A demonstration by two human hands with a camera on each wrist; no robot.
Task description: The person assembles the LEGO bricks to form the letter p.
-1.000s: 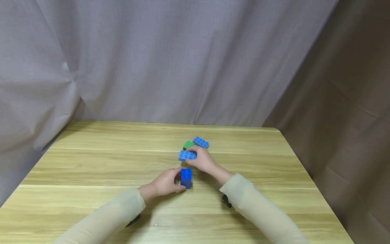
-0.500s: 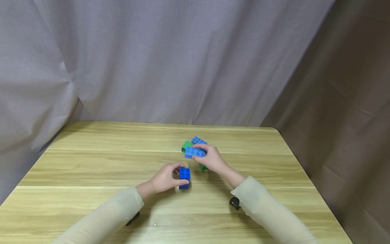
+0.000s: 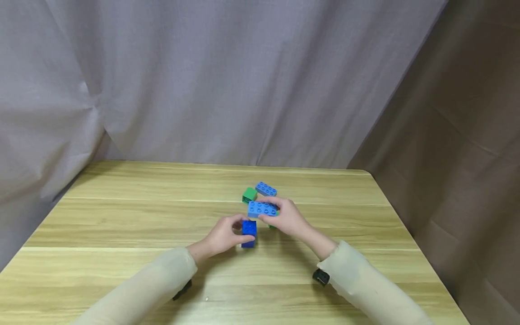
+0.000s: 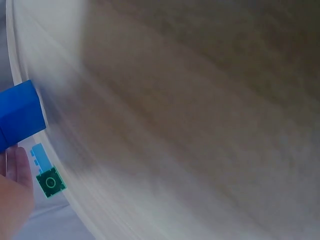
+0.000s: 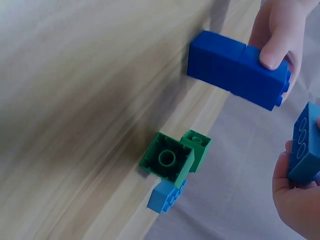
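My left hand (image 3: 221, 234) grips a stack of two dark blue toy building bricks (image 3: 248, 230), its thumb across the near side and fingers behind. In the right wrist view the seam between the two bricks (image 5: 232, 70) shows, with the thumb on the studded upper one. Just beyond the stack, my right hand (image 3: 289, 219) pinches a lighter blue eight-stud brick (image 3: 259, 209) by its right end, studs up. That brick is held apart from the stack, its hollow underside visible in the right wrist view. The left wrist view catches only part of the left hand (image 4: 15, 200).
Behind the hands lie a green brick (image 3: 249, 195) and another light blue brick (image 3: 266, 188). A second green brick (image 3: 273, 226) is mostly covered by the right hand; the right wrist view shows its open underside (image 5: 167, 158). Grey curtains (image 3: 227, 81) hang behind the wooden table (image 3: 122, 216).
My right hand has shifted rightward with the light blue brick, then slightly nearer, uncovering part of a green brick. The left thumb now lies higher across the dark blue stack.
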